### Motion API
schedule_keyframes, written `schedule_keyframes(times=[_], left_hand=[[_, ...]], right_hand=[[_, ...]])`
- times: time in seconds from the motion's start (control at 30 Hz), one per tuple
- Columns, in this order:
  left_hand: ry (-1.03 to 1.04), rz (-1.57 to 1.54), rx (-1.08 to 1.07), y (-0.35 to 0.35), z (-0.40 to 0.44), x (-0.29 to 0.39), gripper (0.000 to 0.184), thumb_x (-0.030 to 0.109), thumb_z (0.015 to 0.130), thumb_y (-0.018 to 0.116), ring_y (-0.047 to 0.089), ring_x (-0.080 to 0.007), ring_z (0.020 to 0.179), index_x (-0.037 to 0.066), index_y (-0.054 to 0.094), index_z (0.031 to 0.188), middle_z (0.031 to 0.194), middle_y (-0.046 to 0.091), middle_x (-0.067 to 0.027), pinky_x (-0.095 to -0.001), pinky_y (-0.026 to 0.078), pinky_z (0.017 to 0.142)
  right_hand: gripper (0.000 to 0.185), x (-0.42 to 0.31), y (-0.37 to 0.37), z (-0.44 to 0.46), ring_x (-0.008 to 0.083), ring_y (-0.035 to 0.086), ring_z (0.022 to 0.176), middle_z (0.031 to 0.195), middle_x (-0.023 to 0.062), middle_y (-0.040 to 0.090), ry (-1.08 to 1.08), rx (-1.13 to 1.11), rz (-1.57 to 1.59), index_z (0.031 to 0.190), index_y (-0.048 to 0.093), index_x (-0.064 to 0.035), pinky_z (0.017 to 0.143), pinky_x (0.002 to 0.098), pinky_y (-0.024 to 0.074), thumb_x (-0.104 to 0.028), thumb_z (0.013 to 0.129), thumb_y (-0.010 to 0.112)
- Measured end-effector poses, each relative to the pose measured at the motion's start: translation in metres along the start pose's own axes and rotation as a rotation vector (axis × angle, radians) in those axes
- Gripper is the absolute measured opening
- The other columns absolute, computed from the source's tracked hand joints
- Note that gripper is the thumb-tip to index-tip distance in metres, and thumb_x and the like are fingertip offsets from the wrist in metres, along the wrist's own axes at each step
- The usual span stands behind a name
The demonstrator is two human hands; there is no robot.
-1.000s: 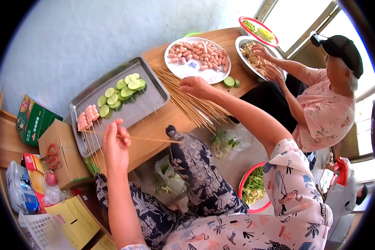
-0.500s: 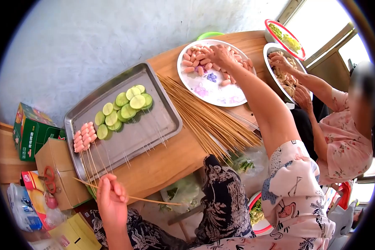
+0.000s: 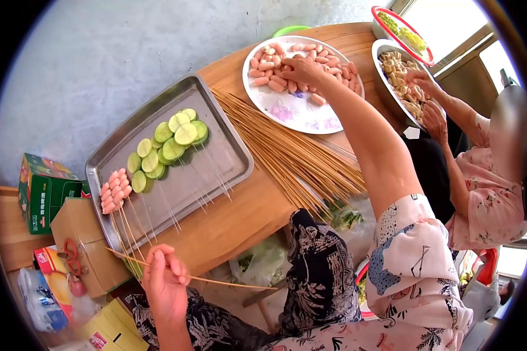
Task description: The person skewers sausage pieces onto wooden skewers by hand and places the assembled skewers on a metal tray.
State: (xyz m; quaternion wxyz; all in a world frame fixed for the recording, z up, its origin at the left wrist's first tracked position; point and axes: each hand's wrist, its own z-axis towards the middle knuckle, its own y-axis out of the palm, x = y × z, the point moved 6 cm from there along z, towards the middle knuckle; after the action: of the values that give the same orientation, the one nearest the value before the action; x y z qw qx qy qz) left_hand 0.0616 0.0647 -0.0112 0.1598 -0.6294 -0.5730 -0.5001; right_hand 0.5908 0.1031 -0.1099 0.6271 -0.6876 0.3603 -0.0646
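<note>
In my left hand [image 3: 167,284] a thin bamboo skewer [image 3: 228,283] is gripped, lying crosswise past the tray's near corner. My right hand [image 3: 303,69] reaches over a white plate [image 3: 275,111] of small pink sausages [image 3: 276,83]; its bent fingers are apart and touch the sausages, with the fingertips partly hidden. A metal tray [image 3: 184,169] carries skewered sausages [image 3: 116,192] at its left end and skewered green round slices [image 3: 173,149] beside them. Between tray and plate lies a large bundle of bamboo skewers [image 3: 287,155].
Another person's hands [image 3: 430,102] work in a bowl of pale food pieces [image 3: 395,67] on the right. Behind it stands a red-rimmed bowl [image 3: 430,55]. At left are a green box [image 3: 47,196], a cardboard box [image 3: 82,234] and red-handled scissors [image 3: 71,257].
The view has shifted slightly, so the plate and tray appear higher. My right hand has moved a little among the sausages; my left hand keeps the skewer.
</note>
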Motion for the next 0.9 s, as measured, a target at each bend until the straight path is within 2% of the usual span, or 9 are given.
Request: schedule_keyframes(times=[0.07,0.17,0.33,0.4,0.43,0.53,0.6,0.77,0.9], left_hand=[[-0.001,0.033,0.008,0.002,-0.002,-0.001,0.021,0.024,0.099,0.046,0.044,-0.01,0.055,0.005,0.055,0.099,0.064,0.048,-0.0011,-0.0219,0.034,0.049],[0.004,0.026,-0.033,0.004,-0.003,-0.001,0.021,0.023,0.099,0.046,0.043,-0.0093,0.056,0.005,0.056,0.099,0.065,0.048,-0.0008,-0.0213,0.033,0.05],[0.014,0.024,-0.117,0.009,-0.004,-0.003,0.022,0.023,0.099,0.046,0.045,-0.0088,0.056,0.004,0.057,0.102,0.067,0.049,-0.0009,-0.0206,0.034,0.049],[0.021,0.024,-0.142,0.006,-0.003,-0.003,0.022,0.023,0.099,0.047,0.046,-0.0086,0.057,0.004,0.057,0.102,0.067,0.05,-0.0007,-0.0203,0.035,0.049],[0.024,0.02,-0.156,0.006,-0.003,-0.003,0.022,0.024,0.099,0.048,0.045,-0.0085,0.057,0.005,0.057,0.102,0.067,0.05,-0.0006,-0.0202,0.034,0.049],[0.033,-0.002,-0.203,0.005,-0.004,-0.002,0.022,0.025,0.098,0.049,0.046,-0.0083,0.059,0.005,0.058,0.102,0.068,0.05,-0.0004,-0.0199,0.035,0.051],[0.047,-0.026,-0.231,0.004,-0.005,-0.002,0.022,0.023,0.097,0.051,0.046,-0.0085,0.06,0.003,0.057,0.102,0.069,0.051,-0.0005,-0.02,0.036,0.053],[0.058,-0.066,-0.352,0.004,-0.005,-0.001,0.025,0.002,0.09,0.054,0.055,-0.0116,0.081,0.003,0.053,0.114,0.094,0.057,-0.0032,-0.0246,0.047,0.073],[0.117,-0.062,-0.316,-0.003,0.001,0.002,0.023,0.004,0.091,0.054,0.055,-0.0115,0.08,0.003,0.053,0.114,0.095,0.058,-0.0046,-0.0249,0.047,0.072]], right_hand=[[0.039,0.01,0.017,0.002,0.032,0.059,0.099,0.115,0.0107,0.058,-0.179,0.16,-0.088,0.112,0.061,-0.0265,0.08,0.046,0.0446,-0.047,0.08,0.053],[0.036,-0.014,0.014,-0.037,0.0371,0.056,0.103,0.113,0.0118,0.059,-0.177,0.18,-0.126,0.11,0.061,-0.0261,0.087,0.0474,0.042,-0.047,0.082,0.051],[0.035,-0.022,0.029,-0.076,0.0357,0.057,0.102,0.109,0.0132,0.061,-0.301,0.213,-0.156,0.11,0.061,-0.0233,0.086,0.0455,0.0434,-0.046,0.085,0.052],[0.033,-0.024,0.041,-0.088,0.0336,0.058,0.101,0.106,0.0141,0.062,-0.367,0.038,0.001,0.112,0.062,-0.0222,0.087,0.0422,0.0442,-0.041,0.087,0.054],[0.028,-0.025,0.037,-0.099,0.0316,0.06,0.098,0.106,0.0138,0.063,-0.414,0.168,0.125,0.109,0.065,-0.0195,0.085,0.0414,0.0457,-0.033,0.087,0.055],[0.026,-0.006,0.017,-0.112,0.0303,0.062,0.094,0.106,0.0136,0.064,-0.183,0.311,0.25,0.103,0.069,-0.0169,0.081,0.0409,0.0481,-0.032,0.086,0.056],[0.018,0.002,-0.001,-0.127,0.0258,0.063,0.091,0.102,0.0117,0.068,-0.162,0.51,0.147,0.096,0.071,-0.0115,0.079,0.0358,0.0485,-0.017,0.083,0.061],[0.024,-0.015,0.014,-0.151,0.0313,0.064,0.087,0.091,0.0135,0.068,-0.211,0.289,0.075,0.1,0.07,-0.0155,0.079,0.0419,0.049,-0.03,0.083,0.059],[0.023,-0.039,0.037,-0.154,0.033,0.058,0.102,0.107,0.0133,0.062,-0.304,0.234,0.016,0.102,0.069,-0.0232,0.084,0.0445,0.0474,-0.036,0.087,0.058]])
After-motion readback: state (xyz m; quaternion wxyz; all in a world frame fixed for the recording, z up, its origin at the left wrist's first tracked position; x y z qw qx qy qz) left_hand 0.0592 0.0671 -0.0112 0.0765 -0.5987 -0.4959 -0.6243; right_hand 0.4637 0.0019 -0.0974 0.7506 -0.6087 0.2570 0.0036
